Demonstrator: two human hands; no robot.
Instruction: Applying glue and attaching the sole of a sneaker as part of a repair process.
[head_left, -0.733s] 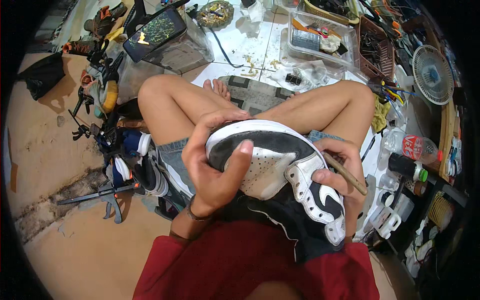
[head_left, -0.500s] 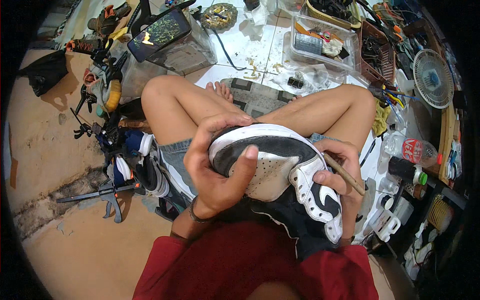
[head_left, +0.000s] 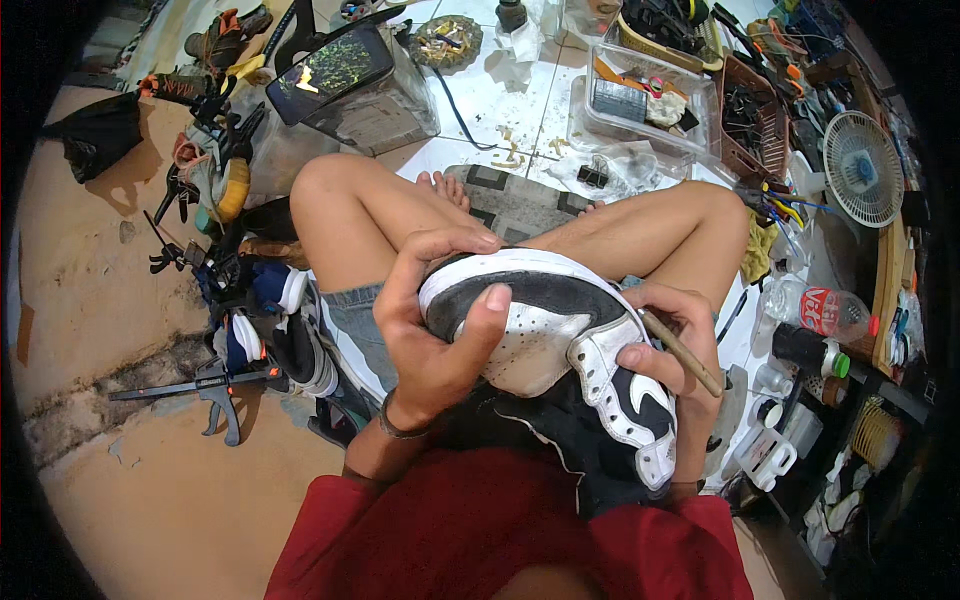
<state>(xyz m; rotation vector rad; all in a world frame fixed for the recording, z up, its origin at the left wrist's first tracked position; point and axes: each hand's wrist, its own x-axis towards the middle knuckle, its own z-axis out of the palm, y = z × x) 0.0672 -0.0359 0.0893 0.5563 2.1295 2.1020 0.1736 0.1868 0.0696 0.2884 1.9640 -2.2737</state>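
Observation:
A black and white sneaker (head_left: pixel 540 330) is held above my lap, its toe to the left and its lace holes toward me. My left hand (head_left: pixel 425 335) grips the toe, thumb on the upper and fingers over the sole edge. My right hand (head_left: pixel 682 310) closes around the shoe's right side, thumb near the eyelets. A slim wooden stick or tool handle (head_left: pixel 690 362) also lies in that hand, angled down to the right; its other end is hidden behind the shoe. The black tongue and lining (head_left: pixel 555 430) hang loose toward my red shirt.
A phone (head_left: pixel 330 75) leans on a box at the far left. Shoes and clamps pile up left, with a bar clamp (head_left: pixel 215 385) against the wall. Rightward are a plastic tub (head_left: pixel 645 120), a basket (head_left: pixel 750 115), a fan (head_left: pixel 862 168) and bottles (head_left: pixel 820 300).
The sneaker has tilted slightly, and its lower right end has shifted a little left. Both hands keep their grip; the wooden stick has moved slightly with the right hand.

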